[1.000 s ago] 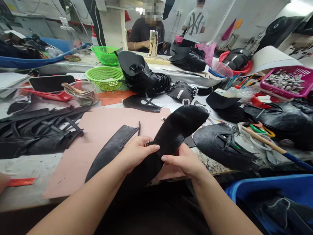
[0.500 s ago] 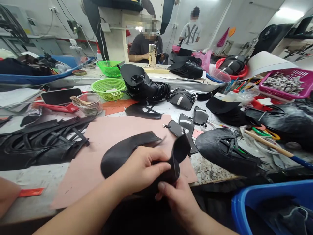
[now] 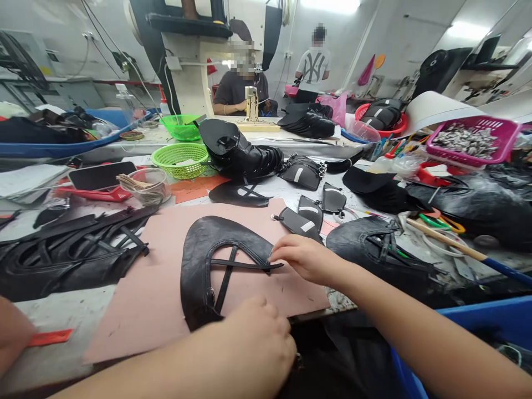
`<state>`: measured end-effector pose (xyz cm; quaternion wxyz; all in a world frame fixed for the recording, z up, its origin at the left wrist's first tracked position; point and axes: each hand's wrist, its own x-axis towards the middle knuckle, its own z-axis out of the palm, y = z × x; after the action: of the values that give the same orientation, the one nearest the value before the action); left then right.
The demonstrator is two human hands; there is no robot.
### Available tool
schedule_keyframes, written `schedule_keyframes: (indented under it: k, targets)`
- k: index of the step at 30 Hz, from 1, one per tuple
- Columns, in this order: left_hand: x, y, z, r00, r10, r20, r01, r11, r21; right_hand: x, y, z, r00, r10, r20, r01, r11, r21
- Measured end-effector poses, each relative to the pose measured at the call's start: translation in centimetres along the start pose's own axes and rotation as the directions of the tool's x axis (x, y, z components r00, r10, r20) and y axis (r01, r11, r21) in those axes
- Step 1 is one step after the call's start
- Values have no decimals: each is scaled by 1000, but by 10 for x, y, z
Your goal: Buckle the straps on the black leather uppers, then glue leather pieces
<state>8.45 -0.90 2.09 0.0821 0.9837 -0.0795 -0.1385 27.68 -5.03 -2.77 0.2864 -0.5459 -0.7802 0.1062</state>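
A black leather shoe upper (image 3: pixel 197 244) with crossed straps lies spread on a pink sheet (image 3: pixel 162 310). My right hand (image 3: pixel 305 257) is at its right tip, thumb and fingers pinched together over the corner by a strap end. Nearer to me, my left hand (image 3: pixel 260 343) hangs over the table's front edge, below the upper. Its fingers curl downward, and what they hold is hidden. A small shiny bit shows beside those fingers. Just behind my right hand are several small black pieces (image 3: pixel 297 221) with white strips.
More strapped uppers (image 3: pixel 70 249) are piled at left, and another upper (image 3: pixel 353 238) lies at right. Behind stand a black stack (image 3: pixel 233 149) and a green basket (image 3: pixel 180 158). A blue bin (image 3: pixel 477 327) is at lower right. A person (image 3: pixel 239 88) sits across the table.
Both hands held a bent black piece together; now they are apart. The right hand moved to the upper's right tip, the left down toward me. The upper now shows its crossed straps.
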Motion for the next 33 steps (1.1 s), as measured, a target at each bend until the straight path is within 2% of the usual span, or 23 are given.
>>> schedule_keyframes:
  k: [2, 4, 8, 10, 11, 13, 14, 15, 17, 20, 22, 25, 28, 30, 33]
  targets:
    - [12, 14, 13, 997, 39, 70, -44, 996, 72, 23, 16, 11, 965, -152, 212, 193, 963, -187]
    - [12, 16, 14, 993, 44, 106, -51, 997, 64, 41, 19, 11, 887, -240, 395, 367, 885, -287]
    - [-17, 8, -13, 998, 45, 54, -35, 986, -165, 67, 4, -5, 759, -309, 574, 580, 723, -377]
    - [-38, 5, -27, 999, -53, 12, 54, 966, -251, 75, -9, -10, 671, -313, 672, 662, 660, -354]
    - [-49, 5, -31, 992, -127, -15, 118, 951, -285, 78, -17, -12, 624, -290, 726, 681, 657, -323]
    - [-68, 4, -34, 951, -296, -90, 249, 905, -346, 80, -33, -13, 561, -227, 796, 637, 733, -240]
    - [-77, 3, -34, 915, -382, -131, 311, 874, -374, 79, -41, -14, 559, -212, 802, 575, 795, -191]
    - [-84, 3, -32, 871, -460, -171, 365, 840, -402, 77, -49, -14, 578, -208, 789, 499, 855, -140]
    - [-97, 3, -28, 792, -573, -209, 433, 770, -468, 70, -62, -15, 665, -225, 712, 342, 939, -23]
    - [-107, 5, -22, 724, -670, -164, 466, 650, -600, 59, -76, -14, 801, -247, 546, 173, 967, 185]
    - [-108, 8, -19, 668, -733, -124, 451, 532, -717, 52, -83, -8, 862, -258, 437, 140, 948, 284]
    - [-106, 12, -17, 584, -803, -118, 348, 379, -857, 41, -94, 7, 904, -248, 348, 169, 955, 243]
    - [-103, 15, -15, 567, -811, -141, 268, 344, -900, 32, -106, 21, 944, -188, 269, 134, 969, 207]
    - [-101, 17, -14, 556, -823, -117, 316, 339, -886, 28, -111, 25, 975, -89, 203, 33, 964, 264]
    - [-101, 19, -9, 550, -832, -68, 413, 343, -844, 25, -114, 25, 992, 23, 126, -68, 930, 362]
